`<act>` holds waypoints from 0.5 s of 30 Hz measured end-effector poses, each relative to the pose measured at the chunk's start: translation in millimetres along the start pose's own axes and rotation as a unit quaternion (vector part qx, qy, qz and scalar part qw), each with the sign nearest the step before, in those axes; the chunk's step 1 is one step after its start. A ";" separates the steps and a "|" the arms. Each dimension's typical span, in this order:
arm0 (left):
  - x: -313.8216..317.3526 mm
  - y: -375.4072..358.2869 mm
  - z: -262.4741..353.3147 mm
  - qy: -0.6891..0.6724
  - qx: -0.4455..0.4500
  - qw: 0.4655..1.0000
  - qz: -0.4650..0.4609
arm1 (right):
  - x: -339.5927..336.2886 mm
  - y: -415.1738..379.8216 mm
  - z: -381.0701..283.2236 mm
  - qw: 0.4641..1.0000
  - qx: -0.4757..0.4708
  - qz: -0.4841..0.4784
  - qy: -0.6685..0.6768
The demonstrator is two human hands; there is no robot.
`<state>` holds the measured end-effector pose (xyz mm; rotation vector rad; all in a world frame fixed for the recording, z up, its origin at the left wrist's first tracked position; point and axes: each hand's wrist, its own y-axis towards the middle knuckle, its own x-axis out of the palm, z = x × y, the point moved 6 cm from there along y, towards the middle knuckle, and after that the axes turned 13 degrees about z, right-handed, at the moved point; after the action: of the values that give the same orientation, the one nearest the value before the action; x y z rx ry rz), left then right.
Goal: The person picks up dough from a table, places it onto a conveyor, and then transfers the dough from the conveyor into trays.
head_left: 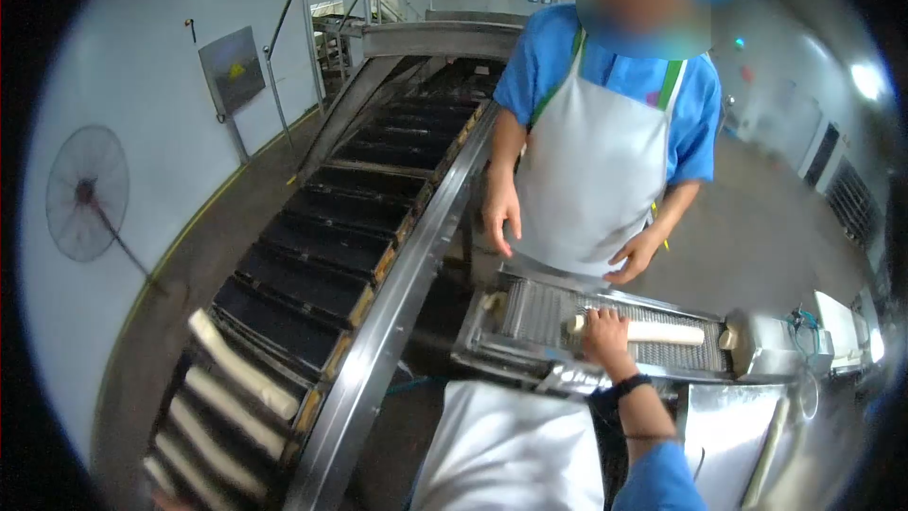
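Observation:
A long pale dough roll (667, 332) lies across the metal-mesh belt of a small conveyor (544, 310). My right hand (605, 333) is closed over it near its left end, fingers curling round the far side. At the bottom left edge, a small part of my left hand (170, 502) shows beside several dough rolls (227, 407) in dark trays; its fingers are cut off by the frame. The uppermost of these rolls (243, 365) lies at a slant across its tray.
Black trays (322, 248) run up a long conveyor with a steel side rail (378, 350). A co-worker in a white apron (591, 166) stands across the small conveyor, both hands above its far side. Another dough strip (768, 454) lies at lower right. A fan (85, 191) stands left.

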<state>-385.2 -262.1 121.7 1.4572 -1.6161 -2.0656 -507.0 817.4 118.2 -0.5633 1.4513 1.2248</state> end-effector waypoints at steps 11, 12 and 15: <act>-83.3 40.8 9.1 -0.031 -0.150 0.966 -0.211 | 37.9 13.7 145.2 0.675 0.313 0.139 0.653; -120.1 48.4 76.2 -0.167 -0.260 0.936 -0.171 | -5.3 0.6 142.9 0.640 0.361 0.111 0.669; -123.1 62.0 243.7 -0.473 -0.163 0.831 -0.244 | -44.5 -43.7 200.8 0.617 0.374 0.167 0.672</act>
<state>-528.0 -48.4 232.9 0.7657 -0.9697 -3.5060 -371.2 969.3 170.1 -0.6159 3.2254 0.0706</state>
